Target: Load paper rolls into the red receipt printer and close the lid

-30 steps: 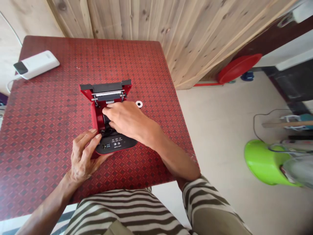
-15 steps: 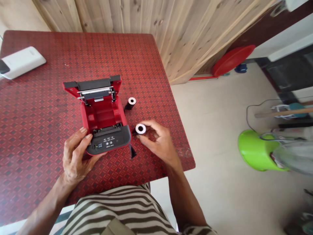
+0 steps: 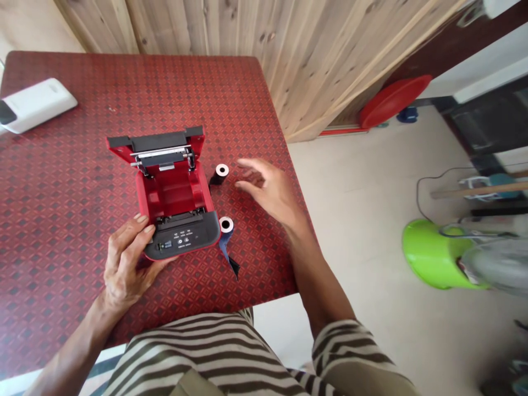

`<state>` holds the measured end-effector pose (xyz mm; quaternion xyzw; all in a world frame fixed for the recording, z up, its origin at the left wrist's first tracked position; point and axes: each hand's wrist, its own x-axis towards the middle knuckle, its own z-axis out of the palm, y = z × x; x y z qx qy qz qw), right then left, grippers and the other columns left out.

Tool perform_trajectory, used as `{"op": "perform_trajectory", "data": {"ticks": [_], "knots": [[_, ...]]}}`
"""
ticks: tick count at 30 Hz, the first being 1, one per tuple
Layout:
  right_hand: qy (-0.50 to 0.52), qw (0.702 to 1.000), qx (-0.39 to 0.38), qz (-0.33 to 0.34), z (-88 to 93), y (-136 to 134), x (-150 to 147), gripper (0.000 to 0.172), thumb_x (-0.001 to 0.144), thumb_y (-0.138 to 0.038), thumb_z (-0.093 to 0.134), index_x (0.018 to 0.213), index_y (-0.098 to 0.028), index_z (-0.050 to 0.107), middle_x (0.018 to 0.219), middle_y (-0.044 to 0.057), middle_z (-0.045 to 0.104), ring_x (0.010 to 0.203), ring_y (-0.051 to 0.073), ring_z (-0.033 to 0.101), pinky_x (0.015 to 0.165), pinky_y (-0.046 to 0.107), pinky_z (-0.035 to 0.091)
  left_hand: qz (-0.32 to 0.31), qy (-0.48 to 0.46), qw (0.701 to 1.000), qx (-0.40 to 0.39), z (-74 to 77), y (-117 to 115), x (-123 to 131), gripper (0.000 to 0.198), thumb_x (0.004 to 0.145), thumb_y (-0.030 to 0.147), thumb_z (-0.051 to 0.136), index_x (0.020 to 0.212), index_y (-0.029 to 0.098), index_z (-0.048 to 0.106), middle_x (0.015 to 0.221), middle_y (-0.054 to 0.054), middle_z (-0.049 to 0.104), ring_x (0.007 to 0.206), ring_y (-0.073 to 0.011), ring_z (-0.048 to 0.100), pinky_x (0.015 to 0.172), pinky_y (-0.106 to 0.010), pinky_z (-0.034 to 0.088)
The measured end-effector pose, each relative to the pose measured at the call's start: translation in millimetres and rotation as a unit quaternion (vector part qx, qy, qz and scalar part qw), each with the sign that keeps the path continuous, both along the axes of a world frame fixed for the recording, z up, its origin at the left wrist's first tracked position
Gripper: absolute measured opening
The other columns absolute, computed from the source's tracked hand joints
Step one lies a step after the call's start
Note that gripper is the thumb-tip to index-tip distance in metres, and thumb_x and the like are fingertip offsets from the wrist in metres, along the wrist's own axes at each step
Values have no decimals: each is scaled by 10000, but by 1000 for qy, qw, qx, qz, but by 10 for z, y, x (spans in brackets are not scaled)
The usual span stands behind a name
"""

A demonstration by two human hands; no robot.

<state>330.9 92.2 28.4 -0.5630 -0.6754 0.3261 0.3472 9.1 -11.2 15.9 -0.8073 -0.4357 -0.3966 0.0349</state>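
A small red and black label printer stands on the table with its lid raised, its red inner bay showing no roll. My left hand grips the printer's front left corner, fingers on top and thumb along the front. To the printer's right, a ribbon roll with a white core stands by the front panel, a blue-black tail trailing from it toward me. Farther back is another dark ribbon roll. My right hand is just right of that back roll, fingers apart, touching neither roll.
The red patterned table meets a wooden plank wall at the back. A white rounded device lies at the far left. On the floor to the right are a green bucket and a red basin.
My right hand has let go of the front ribbon roll and moved back toward the other roll. The front roll now stands closer to the printer, its tail spread out. My left hand stays put.
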Motion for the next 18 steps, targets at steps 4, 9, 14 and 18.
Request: {"op": "perform_trajectory", "data": {"ticks": [4, 9, 14, 18], "knots": [[-45, 998, 22, 48, -311, 279, -261, 344, 847, -236, 793, 1184, -208, 728, 1177, 82, 762, 1024, 229, 697, 923, 420, 556, -3, 0, 1000, -3, -9, 2, -18, 876, 758, 318, 910, 1515, 222, 479, 1366, -159, 652, 1254, -304, 671, 1051, -469, 605], [5, 999, 35, 23, -4, 109, -179, 277, 909, -314, 733, 1175, -240, 710, 1112, 51, 750, 982, 224, 695, 889, 414, 572, -5, -9, 1000, -15, -38, -4, -28, 847, 780, 315, 892, 1513, 243, 474, 1373, -150, 653, 1264, -315, 669, 1056, -492, 601], [-42, 966, 83, 242, 808, -133, -269, 386, 985, -332, 690, 1364, -289, 628, 1211, 44, 720, 1098, 236, 670, 983, 433, 553, -3, -16, 1000, -23, -66, -30, -28, 853, 781, 305, 892, 1519, 216, 475, 1383, -173, 642, 1290, -322, 653, 1079, -492, 584], [-221, 925, 131, 280, 919, -146, -775, 220, 1019, -110, 572, 1201, -177, 676, 1152, 87, 736, 1115, 237, 649, 989, 402, 530, 2, -15, 999, -28, -53, -43, -15, 842, 799, 303, 879, 1527, 224, 462, 1368, -166, 650, 1293, -311, 654, 1074, -479, 588]]}}
